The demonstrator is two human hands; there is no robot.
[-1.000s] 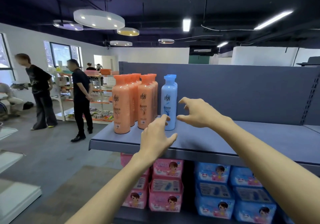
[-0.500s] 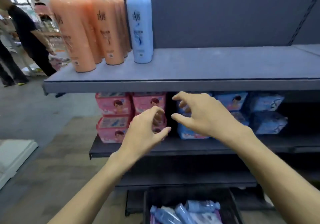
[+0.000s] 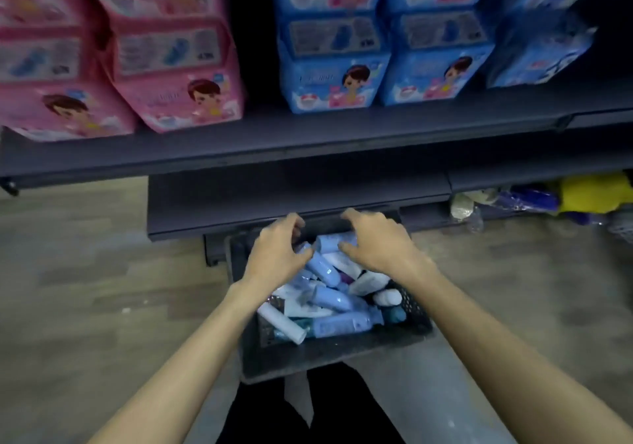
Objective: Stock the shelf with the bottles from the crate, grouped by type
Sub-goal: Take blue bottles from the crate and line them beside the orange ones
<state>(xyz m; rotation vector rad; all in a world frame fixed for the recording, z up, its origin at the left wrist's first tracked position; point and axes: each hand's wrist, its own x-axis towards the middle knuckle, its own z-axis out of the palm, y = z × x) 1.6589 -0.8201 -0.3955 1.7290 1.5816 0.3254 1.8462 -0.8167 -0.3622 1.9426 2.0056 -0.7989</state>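
Note:
A black plastic crate (image 3: 329, 352) stands on the floor below the shelving, in front of my legs. Several bottles lie jumbled in it: light blue ones such as the long blue bottle (image 3: 342, 325) near the front, and white ones such as the white bottle (image 3: 282, 323) at the left. My left hand (image 3: 279, 253) and my right hand (image 3: 376, 243) hover side by side over the crate's far end, fingers curved. Between them lies a pale blue bottle (image 3: 334, 239), right at my right thumb; neither hand plainly grips anything. The top shelf with the stocked bottles is out of view.
A dark shelf board (image 3: 308, 149) overhangs the crate's far side. On it stand pink packs (image 3: 164, 66) at the left and blue packs (image 3: 332, 59) at the right. Yellow and blue bagged goods (image 3: 589, 197) lie under the shelf at the right. Wood-look floor (image 3: 85, 272) lies to the left.
My view dropped from the top shelf with orange and blue bottles down to the floor crate. Both hands came down from the shelf edge to just above the bottles in the crate.

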